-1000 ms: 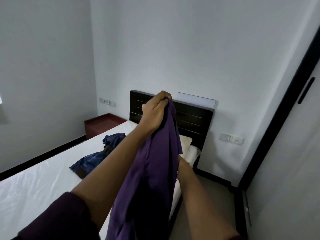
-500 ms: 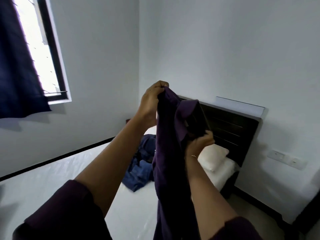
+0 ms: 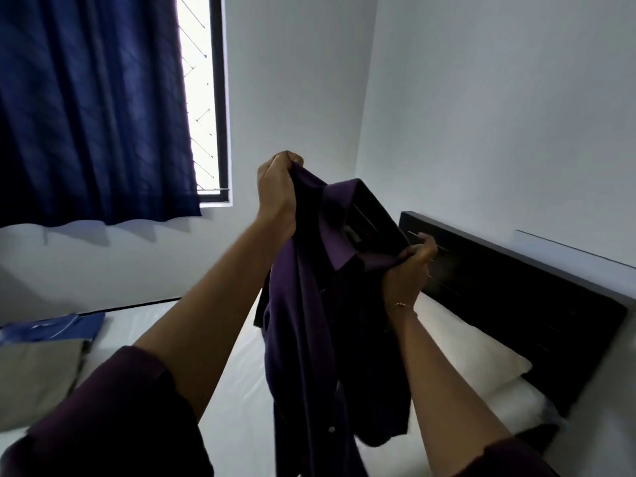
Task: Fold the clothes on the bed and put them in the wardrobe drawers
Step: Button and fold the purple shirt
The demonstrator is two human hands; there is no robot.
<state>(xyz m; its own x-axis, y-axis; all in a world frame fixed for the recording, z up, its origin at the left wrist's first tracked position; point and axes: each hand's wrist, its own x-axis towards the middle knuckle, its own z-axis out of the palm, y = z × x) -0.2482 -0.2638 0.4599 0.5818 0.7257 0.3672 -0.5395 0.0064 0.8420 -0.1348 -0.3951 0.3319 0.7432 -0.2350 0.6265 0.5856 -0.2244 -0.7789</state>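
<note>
A dark purple collared shirt [image 3: 309,321] hangs in the air over the white bed [image 3: 237,390]. My left hand [image 3: 277,187] is raised high and grips the shirt's top edge by one shoulder. My right hand [image 3: 409,263] is lower and to the right, and pinches the fabric beside the collar. The collar faces me, and the shirt's body and button placket drop down between my forearms. On the bed's left side lie a folded blue garment [image 3: 55,327] and a folded beige one [image 3: 38,370].
Two white pillows [image 3: 475,359] lean against the dark headboard [image 3: 516,290] at the right. A window with a blue curtain [image 3: 93,108] fills the upper left wall. White walls meet in the corner behind the shirt.
The view has swung left and up, bringing the window and curtain into sight. My hands have spread apart, right hand moving out along the shirt near the collar. The crumpled blue clothes are out of sight.
</note>
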